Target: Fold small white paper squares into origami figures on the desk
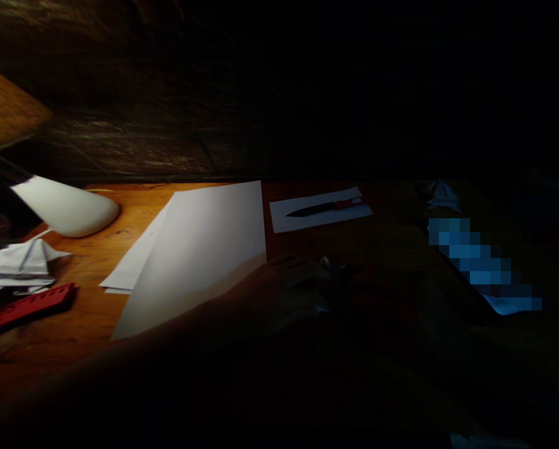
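Head view: left hand [293, 284], mostly in shadow, forearm entering from the lower left, fingers at a small pale piece [323, 308] that shows at and below the fingertips; whether grasped or merely pressed, cannot tell. Right hand: lost in the darkness, its state cannot be told. Pale piece: in the middle of the wooden table [85, 324], just right of the large white sheets [214, 243], which overlap and lie askew. Behind the hand: knife [314, 209], dark blade leftward, red on the handle, lying on a smaller white paper [281, 226]. Far left: lamp [68, 209], white base, tan shade; before it, folded white paper [20, 265] and, just nearer, a red bar-shaped object [29, 307] with dark marks. Right: folded paper piece [442, 194], dim; nearer, a slab with a blue pixelated surface [478, 262], lying aslant
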### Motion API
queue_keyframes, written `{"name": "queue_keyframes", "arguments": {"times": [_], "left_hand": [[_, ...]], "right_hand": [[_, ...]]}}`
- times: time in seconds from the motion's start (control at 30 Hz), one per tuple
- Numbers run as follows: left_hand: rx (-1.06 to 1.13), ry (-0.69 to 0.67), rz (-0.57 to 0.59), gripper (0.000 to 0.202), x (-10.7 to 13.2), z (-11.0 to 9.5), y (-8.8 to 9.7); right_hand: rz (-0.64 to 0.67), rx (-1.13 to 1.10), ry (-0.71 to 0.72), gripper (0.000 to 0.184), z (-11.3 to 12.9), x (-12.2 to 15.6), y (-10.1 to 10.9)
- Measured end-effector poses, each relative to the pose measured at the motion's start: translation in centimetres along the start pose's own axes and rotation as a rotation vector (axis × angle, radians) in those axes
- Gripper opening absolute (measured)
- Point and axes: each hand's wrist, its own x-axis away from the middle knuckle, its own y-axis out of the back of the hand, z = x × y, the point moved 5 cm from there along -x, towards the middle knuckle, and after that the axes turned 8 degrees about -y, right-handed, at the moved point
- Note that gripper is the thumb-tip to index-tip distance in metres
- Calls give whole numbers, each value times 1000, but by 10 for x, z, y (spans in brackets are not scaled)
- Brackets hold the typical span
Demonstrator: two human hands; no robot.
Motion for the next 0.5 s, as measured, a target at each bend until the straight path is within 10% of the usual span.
{"name": "queue_keyframes", "arguments": {"times": [0.5], "left_hand": [[-36, 6, 11, 24, 4, 5, -1]], "right_hand": [[27, 39, 99, 30, 16, 1, 0]]}}
